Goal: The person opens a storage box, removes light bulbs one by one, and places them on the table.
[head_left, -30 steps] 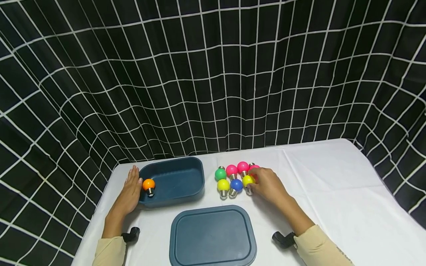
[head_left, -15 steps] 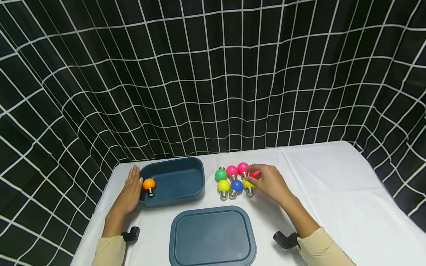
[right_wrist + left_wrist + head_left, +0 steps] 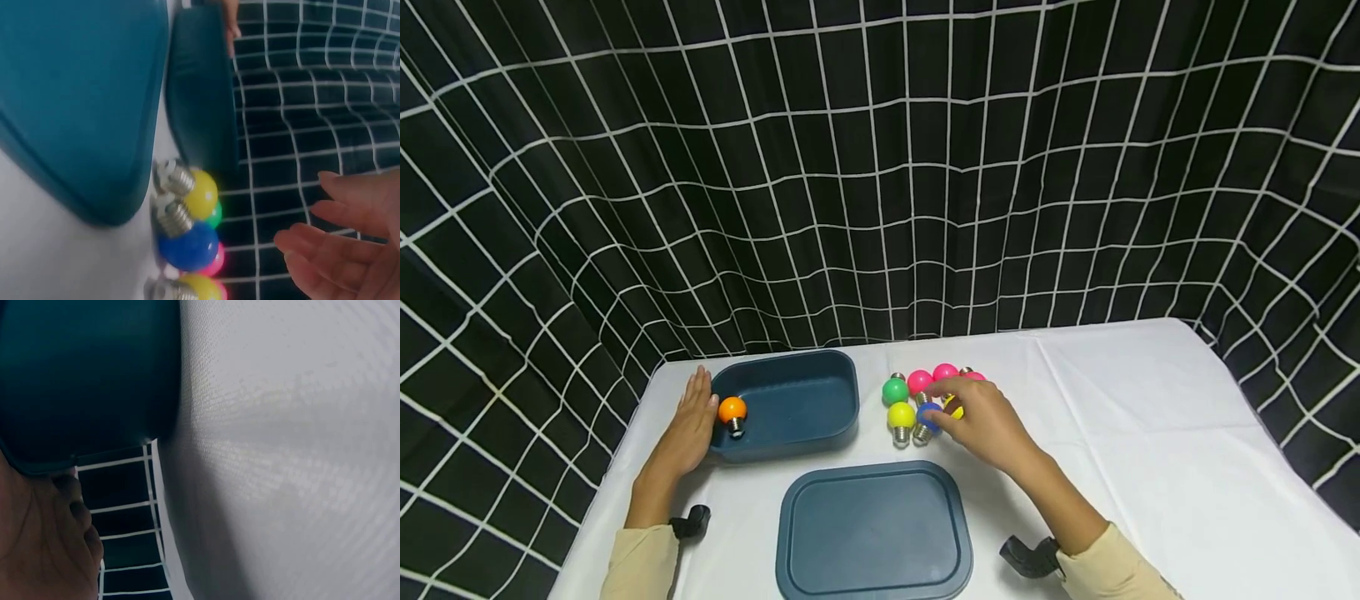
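Note:
My left hand (image 3: 687, 425) lies with straight fingers along the left end of a dark blue box (image 3: 801, 407). Inside that box is an orange light bulb (image 3: 732, 409). Over the bulb cluster hovers my right hand (image 3: 992, 421), thumb and fingers apart, nearest the blue bulb (image 3: 928, 416). In the right wrist view the hand (image 3: 347, 234) holds nothing and is apart from the blue bulb (image 3: 190, 247). Around it lie a yellow bulb (image 3: 901, 415), a green bulb (image 3: 895, 391), pink bulbs (image 3: 920, 382) and a second yellow bulb (image 3: 953, 407), partly hidden by my fingers.
A flat blue lid (image 3: 874, 533) lies on the white tablecloth (image 3: 1150, 450) in front of the box and bulbs. Behind the table hangs a black curtain (image 3: 880, 208) with a white grid. Each wrist carries a black camera mount (image 3: 1030, 557).
My right hand has shifted left, from the right-hand yellow and pink bulbs to over the blue one. The left hand stays at the box. The bulbs lie as before.

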`<state>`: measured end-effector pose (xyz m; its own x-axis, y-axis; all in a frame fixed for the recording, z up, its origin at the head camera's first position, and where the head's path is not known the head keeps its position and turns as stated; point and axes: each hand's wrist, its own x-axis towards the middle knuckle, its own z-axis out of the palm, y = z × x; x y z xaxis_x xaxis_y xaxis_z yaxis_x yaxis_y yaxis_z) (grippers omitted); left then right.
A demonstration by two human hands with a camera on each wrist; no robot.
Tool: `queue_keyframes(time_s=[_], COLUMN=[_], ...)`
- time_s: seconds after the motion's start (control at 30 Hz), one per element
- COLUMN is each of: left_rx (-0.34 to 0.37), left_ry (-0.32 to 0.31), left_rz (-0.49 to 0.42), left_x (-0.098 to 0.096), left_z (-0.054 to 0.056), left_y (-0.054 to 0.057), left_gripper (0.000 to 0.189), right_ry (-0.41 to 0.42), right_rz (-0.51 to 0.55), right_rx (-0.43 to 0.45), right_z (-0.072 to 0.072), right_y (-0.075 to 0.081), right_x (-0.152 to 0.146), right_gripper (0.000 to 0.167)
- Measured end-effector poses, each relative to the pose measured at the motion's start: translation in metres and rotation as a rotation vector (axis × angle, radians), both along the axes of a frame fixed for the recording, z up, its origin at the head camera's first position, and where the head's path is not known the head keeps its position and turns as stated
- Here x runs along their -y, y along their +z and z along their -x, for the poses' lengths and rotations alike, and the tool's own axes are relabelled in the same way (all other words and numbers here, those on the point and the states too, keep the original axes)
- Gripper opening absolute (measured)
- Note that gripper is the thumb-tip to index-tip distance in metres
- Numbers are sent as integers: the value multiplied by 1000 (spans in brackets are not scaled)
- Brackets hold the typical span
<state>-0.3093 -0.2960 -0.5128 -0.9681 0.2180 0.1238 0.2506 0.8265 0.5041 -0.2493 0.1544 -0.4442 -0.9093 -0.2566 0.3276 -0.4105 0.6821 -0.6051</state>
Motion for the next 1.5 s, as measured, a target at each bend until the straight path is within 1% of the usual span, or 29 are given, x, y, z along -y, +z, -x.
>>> queue_keyframes(time_s=[0.2, 0.33, 0.47, 0.53, 0.7, 0.83, 1.03, 1.2, 1.3, 1.43, 1.5], left_rx=[14, 24, 22, 18, 21, 8, -7, -4, -3, 3, 9], left_ry=[2, -1, 2, 2, 3, -2, -6, -3, -1, 1, 5], left_rz=[4, 0, 2, -1, 5, 2, 4, 2, 3, 11, 12], left_x=[1, 1, 1, 1, 2, 2, 3, 4, 5, 4, 4], left_z=[1, 3, 3, 3, 3, 3, 4, 4, 5, 6, 5], left_y=[2, 1, 1, 0, -2, -2, -2, -3, -4, -2, -1], left_gripper=[64, 63, 63, 63, 64, 64, 64, 63, 63, 64, 64], right_ry=[66, 125, 214, 258, 339, 390, 432, 433, 421, 413, 404], right_rz=[-26, -17, 27, 35, 23, 0, -58, -115, -142, -152, -164], right_rx=[-11, 6, 58, 72, 91, 96, 66, 45, 66, 105, 121], right_z=[-9, -10, -3, 2, 15, 25, 40, 52, 59, 69, 72], right_y=[6, 10, 11, 9, 7, 8, 11, 10, 8, 5, 1], right_x=[20, 38, 58, 68, 93, 112, 139, 163, 174, 188, 196], right_gripper=[37, 35, 30, 28, 27, 28, 27, 29, 30, 32, 33])
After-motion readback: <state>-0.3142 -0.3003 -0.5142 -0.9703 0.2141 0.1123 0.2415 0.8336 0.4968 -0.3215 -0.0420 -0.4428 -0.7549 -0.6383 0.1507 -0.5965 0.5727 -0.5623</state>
